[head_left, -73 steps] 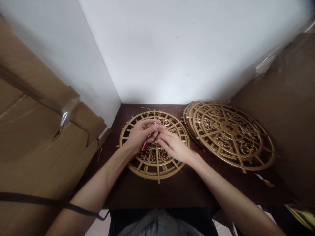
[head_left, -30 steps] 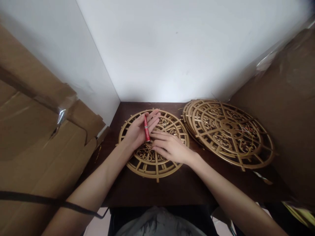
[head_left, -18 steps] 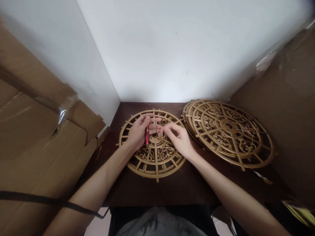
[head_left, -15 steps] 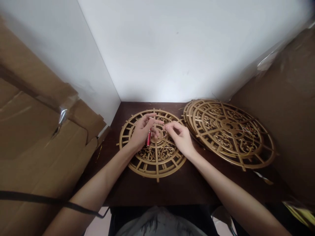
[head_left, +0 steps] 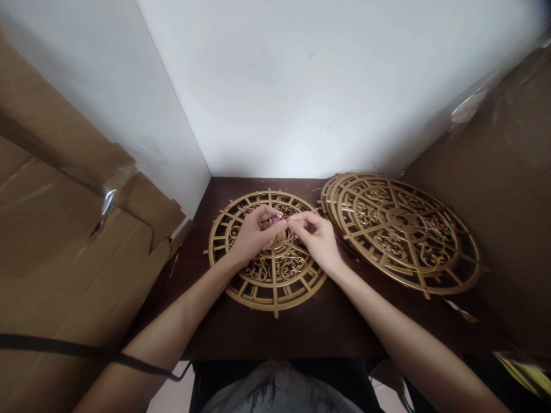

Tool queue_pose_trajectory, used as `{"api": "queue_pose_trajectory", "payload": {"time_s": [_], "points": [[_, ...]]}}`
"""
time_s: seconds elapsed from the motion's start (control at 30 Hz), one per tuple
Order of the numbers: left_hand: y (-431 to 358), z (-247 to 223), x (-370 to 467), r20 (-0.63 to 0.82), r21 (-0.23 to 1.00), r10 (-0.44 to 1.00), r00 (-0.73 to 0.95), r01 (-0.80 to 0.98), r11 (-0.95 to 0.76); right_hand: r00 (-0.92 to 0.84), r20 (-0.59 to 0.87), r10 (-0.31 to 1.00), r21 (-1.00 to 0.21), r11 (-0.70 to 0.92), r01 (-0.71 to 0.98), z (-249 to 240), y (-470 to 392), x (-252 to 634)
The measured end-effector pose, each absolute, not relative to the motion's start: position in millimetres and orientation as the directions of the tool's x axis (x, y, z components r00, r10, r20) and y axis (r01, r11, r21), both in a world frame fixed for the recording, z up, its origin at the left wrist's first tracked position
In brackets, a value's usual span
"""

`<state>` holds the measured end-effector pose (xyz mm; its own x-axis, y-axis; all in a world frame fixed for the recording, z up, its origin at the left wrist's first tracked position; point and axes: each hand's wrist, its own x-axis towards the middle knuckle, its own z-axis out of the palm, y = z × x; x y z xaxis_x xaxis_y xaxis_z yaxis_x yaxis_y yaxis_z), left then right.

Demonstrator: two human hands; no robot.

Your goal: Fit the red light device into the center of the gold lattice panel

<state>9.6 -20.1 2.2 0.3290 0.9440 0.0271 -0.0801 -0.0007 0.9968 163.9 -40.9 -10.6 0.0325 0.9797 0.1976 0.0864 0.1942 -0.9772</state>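
Observation:
A round golden openwork clock-like disc [head_left: 276,292] lies flat on the dark table below both hands. Over its middle, my left hand [head_left: 253,232] is curled closed around a small red cylinder [head_left: 278,218], of which only a red, white and blue end shows between the fingers. My right hand [head_left: 316,235] is closed in a pinch, its thumb and fingertips meeting the left fingertips. What the right fingertips pinch is too small to make out; a thin strand showed there a moment earlier.
At the right, several similar golden discs [head_left: 404,229] lie stacked, with thin yellowish strands on top. A small brush-like item [head_left: 462,311] lies near them. Cardboard [head_left: 73,241] stands at the left, and a white wall [head_left: 293,103] rises behind the dark table [head_left: 301,338].
My left fingers have curled in and the red cylinder has turned from hanging below them to lying between thumb and fingers. The right hand has barely moved; both hands' fingertips now meet.

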Motion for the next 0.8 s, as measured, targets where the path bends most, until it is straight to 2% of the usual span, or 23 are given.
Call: {"api": "queue_pose_trajectory", "payload": {"time_s": [0.43, 0.8], "points": [[-19.2, 4.0, 9.4, 0.017, 0.991, 0.956, 0.292, -0.134, 0.023, -0.017, 0.213, 0.977, -0.962, 0.213, 0.172, -12.9, -41.4, 165.1], [-20.5, 6.1, 9.9, -0.005, 0.993, 0.963, 0.268, -0.116, 0.037, -0.033, 0.205, 0.978, -0.976, 0.207, 0.067, -9.7, -42.7, 161.7]]}}
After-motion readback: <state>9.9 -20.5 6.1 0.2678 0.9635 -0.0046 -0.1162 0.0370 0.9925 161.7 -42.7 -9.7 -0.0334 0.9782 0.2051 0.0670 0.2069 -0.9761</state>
